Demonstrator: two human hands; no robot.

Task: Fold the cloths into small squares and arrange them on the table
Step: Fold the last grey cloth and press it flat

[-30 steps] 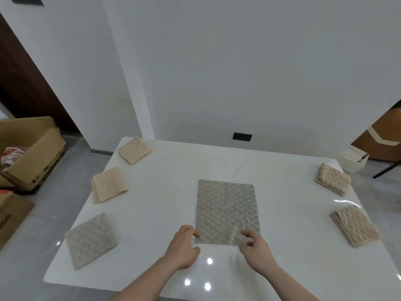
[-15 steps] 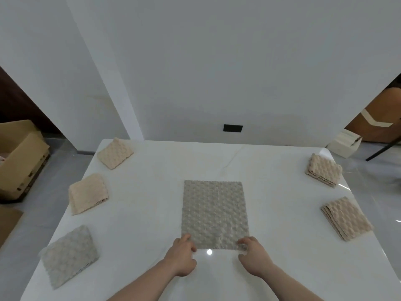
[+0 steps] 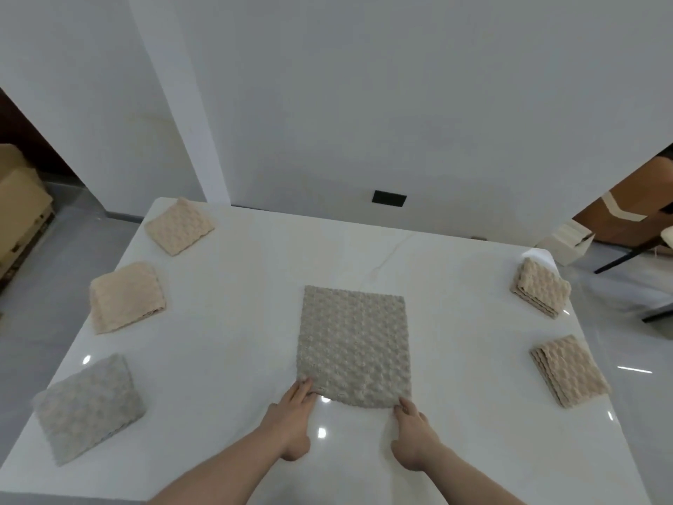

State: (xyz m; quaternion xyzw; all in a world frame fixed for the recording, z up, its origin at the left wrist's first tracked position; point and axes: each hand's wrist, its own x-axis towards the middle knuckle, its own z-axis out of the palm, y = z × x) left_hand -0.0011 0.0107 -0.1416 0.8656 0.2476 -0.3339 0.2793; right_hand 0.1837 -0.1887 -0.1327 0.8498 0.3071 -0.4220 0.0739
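A grey bumpy cloth (image 3: 355,344) lies flat as a tall rectangle in the middle of the white table (image 3: 236,340). My left hand (image 3: 291,417) pinches its near left corner and my right hand (image 3: 413,431) pinches its near right corner; the near edge is slightly raised between them. Folded squares lie along the sides: a beige one (image 3: 178,226) far left, a beige one (image 3: 127,297) mid left, a grey one (image 3: 87,402) near left, a tan one (image 3: 542,286) far right and a tan one (image 3: 568,369) near right.
A white wall with a black socket (image 3: 389,198) stands just behind the table's far edge. Cardboard boxes (image 3: 18,205) sit on the floor at the left. A small white box (image 3: 568,240) and dark chair legs (image 3: 626,256) are on the floor at the right.
My hands have slid apart along the near edge of the grey cloth to its two corners. The cloth still lies flat, and the view has shifted slightly.
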